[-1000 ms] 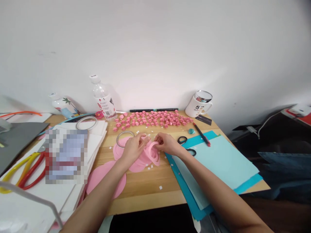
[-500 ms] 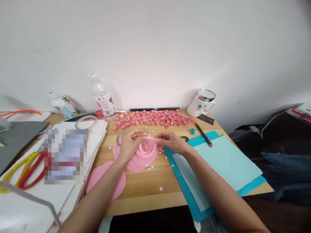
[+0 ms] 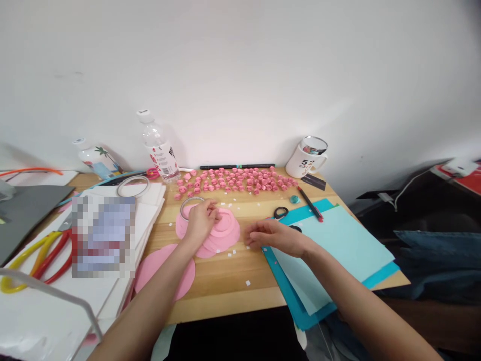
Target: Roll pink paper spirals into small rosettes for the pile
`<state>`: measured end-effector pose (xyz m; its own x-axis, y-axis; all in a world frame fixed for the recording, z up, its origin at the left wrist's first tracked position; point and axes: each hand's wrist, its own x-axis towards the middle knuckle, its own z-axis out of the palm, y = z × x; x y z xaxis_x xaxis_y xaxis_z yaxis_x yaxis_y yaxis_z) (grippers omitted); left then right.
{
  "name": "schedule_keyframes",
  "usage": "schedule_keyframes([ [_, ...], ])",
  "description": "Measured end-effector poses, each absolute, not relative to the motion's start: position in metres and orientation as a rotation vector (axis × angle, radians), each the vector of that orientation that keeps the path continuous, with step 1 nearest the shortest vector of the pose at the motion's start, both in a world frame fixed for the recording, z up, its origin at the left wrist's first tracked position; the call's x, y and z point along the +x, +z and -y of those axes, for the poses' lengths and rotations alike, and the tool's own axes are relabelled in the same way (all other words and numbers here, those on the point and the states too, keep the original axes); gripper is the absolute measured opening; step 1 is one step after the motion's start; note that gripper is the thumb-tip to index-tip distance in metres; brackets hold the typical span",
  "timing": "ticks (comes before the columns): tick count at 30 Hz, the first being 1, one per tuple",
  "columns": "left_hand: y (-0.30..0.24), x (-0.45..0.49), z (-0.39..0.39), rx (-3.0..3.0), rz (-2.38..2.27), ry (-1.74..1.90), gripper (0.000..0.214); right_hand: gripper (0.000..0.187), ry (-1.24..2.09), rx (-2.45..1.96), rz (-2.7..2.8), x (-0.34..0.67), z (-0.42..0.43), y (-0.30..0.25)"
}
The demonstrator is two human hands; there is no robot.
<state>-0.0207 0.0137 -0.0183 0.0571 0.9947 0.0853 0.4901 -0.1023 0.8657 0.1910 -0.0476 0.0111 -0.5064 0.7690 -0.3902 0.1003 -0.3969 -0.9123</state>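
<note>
A pink paper spiral lies loosely coiled on a stack of pink paper circles. My left hand is over the left side of the spiral, its curled fingers pinched at the coil; the exact grip is partly hidden. To the right of the stack, my right hand is open with nothing in it, held over the table near the edge of the blue paper. Black-handled scissors are partly covered behind that hand. A silver tape ring sits behind my left hand.
Many rolled pink paper coils spread along the back. A mug, a pen and light blue sheets are at right. On the left stand a bottle, a paper pile and red-yellow-handled scissors.
My right hand has let go of the spiral and moved right and toward me. The spiral, held up between both hands before, now lies lower on the circles.
</note>
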Motion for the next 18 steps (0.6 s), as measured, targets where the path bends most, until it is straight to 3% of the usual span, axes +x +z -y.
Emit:
schedule_keyframes([
  [7, -0.018, -0.02, -0.015, 1.704, -1.552, 0.945, 0.022, 0.035, 2.034, -0.874, 1.187, 0.148, 0.051, -0.006],
  [13, -0.022, -0.02, -0.014, 1.734, -1.56, 0.927, 0.023, 0.036, 2.323, -0.912, 1.383, 0.156, 0.048, -0.007],
  [18, -0.022, -0.02, -0.014, 1.758, -1.56, 0.937, 0.022, 0.029, 1.977, -1.073, 1.067, 0.175, 0.053, -0.008],
])
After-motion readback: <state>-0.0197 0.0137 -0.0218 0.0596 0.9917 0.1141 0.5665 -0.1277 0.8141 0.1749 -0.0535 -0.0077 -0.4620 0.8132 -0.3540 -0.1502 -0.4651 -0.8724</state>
